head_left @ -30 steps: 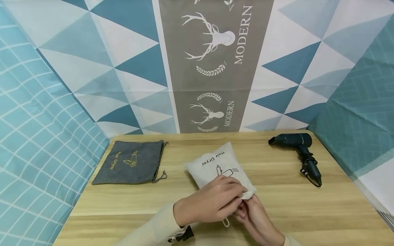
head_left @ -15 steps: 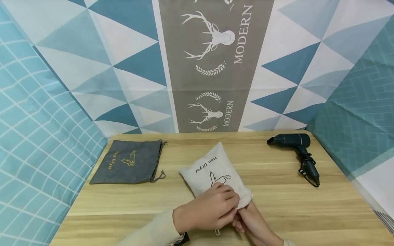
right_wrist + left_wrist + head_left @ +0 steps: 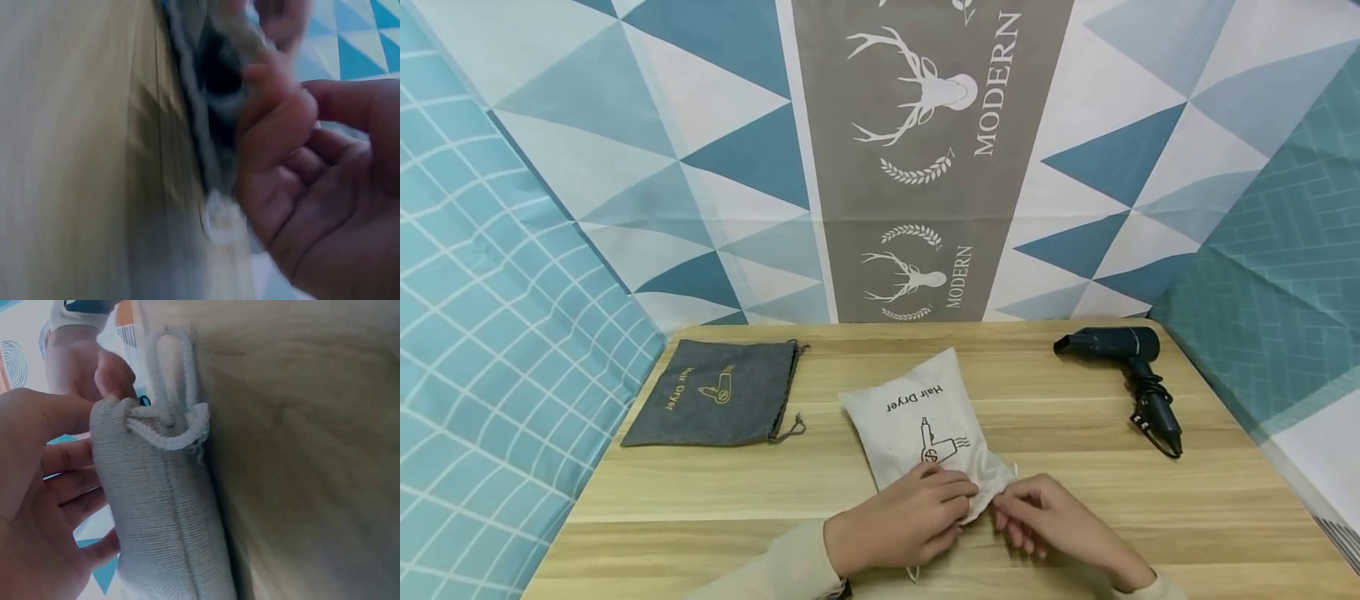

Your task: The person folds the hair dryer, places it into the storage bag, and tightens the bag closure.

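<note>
Before you on the counter (image 3: 760, 492) lay the white bag (image 3: 887, 450); your left hand (image 3: 906, 517) pinched its mouth (image 3: 986, 502), likely steadying the cloth, while your right hand (image 3: 1056, 521), fingers curled, pinched the rim, probably to spread it.

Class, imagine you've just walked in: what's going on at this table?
A person's left hand holds a white drawstring bag printed "Hair Dryer" near its mouth, while the right hand pinches at the mouth's edge. The bag is on the wooden table, not drawn shut. A dark grey bag lies to the left and a black hair dryer to the right, neither being touched.
</note>
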A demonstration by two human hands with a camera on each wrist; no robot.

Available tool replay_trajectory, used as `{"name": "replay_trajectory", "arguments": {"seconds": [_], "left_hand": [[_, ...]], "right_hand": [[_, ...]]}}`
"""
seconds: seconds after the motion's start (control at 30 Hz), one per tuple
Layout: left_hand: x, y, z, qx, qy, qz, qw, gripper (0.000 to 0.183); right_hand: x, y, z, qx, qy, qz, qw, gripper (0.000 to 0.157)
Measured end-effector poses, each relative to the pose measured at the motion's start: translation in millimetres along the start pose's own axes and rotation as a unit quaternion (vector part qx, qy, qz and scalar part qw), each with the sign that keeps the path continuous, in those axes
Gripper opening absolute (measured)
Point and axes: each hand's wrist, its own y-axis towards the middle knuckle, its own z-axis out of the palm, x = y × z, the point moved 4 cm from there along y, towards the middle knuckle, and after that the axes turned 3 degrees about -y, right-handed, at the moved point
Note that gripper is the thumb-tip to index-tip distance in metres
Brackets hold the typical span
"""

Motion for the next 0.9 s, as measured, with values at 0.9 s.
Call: {"name": "replay_trajectory", "arguments": {"seconds": [0.9], "left_hand": [[17.1,-66.3,0.5,0.092,-0.019,-0.245,0.9651,0.041]], "right_hand": [[-14,-6,-6.3,-0.048,-0.238,0.015,0.970,0.027]]}}
